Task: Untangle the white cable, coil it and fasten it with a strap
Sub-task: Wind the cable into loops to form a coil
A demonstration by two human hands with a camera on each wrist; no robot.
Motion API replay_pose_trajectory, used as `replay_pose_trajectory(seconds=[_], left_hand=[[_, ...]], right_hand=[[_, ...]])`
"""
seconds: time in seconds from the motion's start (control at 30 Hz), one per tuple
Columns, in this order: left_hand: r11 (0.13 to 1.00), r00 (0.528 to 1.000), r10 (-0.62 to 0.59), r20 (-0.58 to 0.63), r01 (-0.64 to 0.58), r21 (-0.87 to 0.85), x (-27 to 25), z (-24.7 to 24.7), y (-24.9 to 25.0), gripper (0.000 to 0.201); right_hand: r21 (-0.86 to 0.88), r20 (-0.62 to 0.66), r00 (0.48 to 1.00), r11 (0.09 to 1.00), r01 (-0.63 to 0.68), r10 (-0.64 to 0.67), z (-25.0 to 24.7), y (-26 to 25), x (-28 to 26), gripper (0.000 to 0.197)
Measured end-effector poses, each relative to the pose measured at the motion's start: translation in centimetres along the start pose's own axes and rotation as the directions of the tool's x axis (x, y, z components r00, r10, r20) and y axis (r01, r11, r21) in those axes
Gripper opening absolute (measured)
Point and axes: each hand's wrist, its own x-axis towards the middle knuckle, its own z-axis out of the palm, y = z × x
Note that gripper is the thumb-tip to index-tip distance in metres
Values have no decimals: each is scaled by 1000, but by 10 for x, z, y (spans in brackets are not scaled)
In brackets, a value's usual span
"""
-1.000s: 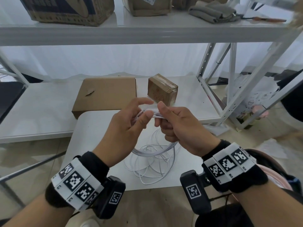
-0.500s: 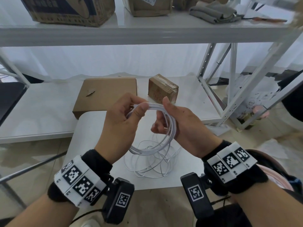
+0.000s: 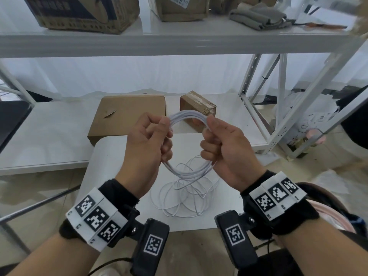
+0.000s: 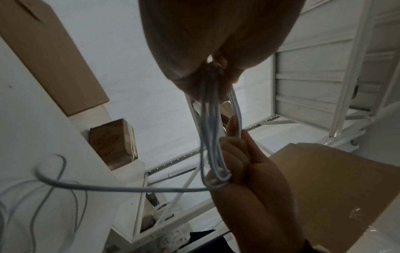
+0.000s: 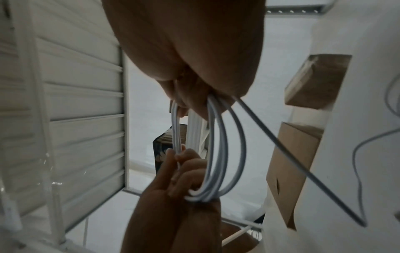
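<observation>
A white cable (image 3: pixel 189 174) is partly wound into a coil of several loops, held upright in the air between both hands. My left hand (image 3: pixel 151 140) grips the coil's left side, thumb and fingers curled round the strands. My right hand (image 3: pixel 221 140) grips the right side the same way. In the left wrist view the loops (image 4: pixel 211 137) run from my left palm to the right hand. In the right wrist view the loops (image 5: pixel 218 150) span both fists. The loose rest of the cable (image 3: pixel 183 200) lies tangled on the white table below. No strap is visible.
A small white table (image 3: pixel 111 156) stands under my hands. Behind it, on a low white shelf, lie a flat cardboard box (image 3: pixel 127 114) and a small taped box (image 3: pixel 197 106). A metal rack upright (image 3: pixel 256 108) stands at the right. An upper shelf (image 3: pixel 179 38) carries boxes.
Both hands have risen and moved apart, spreading the bundle from a flat pinched bunch into a round, open coil. More cable is off the table.
</observation>
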Motion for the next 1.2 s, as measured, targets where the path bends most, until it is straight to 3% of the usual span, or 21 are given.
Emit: replay_pose_trajectory(seconds=[0.1, 0.23, 0.37, 0.47, 0.57, 0.67, 0.77, 0.93, 1.1, 1.2], left_hand=[[996, 992, -91, 91, 88, 33, 1, -6, 8, 24], [979, 974, -158, 161, 133, 156, 3, -17, 14, 39], [948, 929, -223, 296, 135, 289, 3, -22, 18, 10], [918, 911, -246, 330, 110, 381, 0, -18, 16, 14], [898, 938, -190, 290, 47, 437, -3, -9, 10, 32], [901, 981, -40, 190, -47, 431, 1, -6, 6, 45], [976, 999, 24, 30, -30, 215, 6, -6, 9, 43], [996, 990, -41, -133, 29, -86, 13, -8, 10, 35], [918, 939, -222, -264, 110, -381, 14, -4, 6, 38], [834, 926, -321, -197, 178, -522, 11, 0, 1, 39]], right_hand=[[-94, -26, 999, 995, 22, -25, -1, -5, -1, 43], [-228, 66, 997, 973, -23, 39, -3, -7, -4, 30], [-409, 138, 985, 912, -39, 104, -5, -6, -6, 25], [-487, 145, 982, 873, -38, 123, -5, -3, -7, 26], [-452, 133, 982, 890, -58, 132, -5, 0, -7, 28], [-372, 121, 985, 926, -67, 120, -5, 0, -5, 34], [-293, 110, 989, 954, -62, 99, -8, -2, -5, 43], [41, 181, 977, 992, -122, 113, -4, 4, -4, 36], [134, 206, 975, 984, -115, 86, 4, 21, -6, 36], [213, 124, 991, 974, -82, 56, 10, 21, -6, 28]])
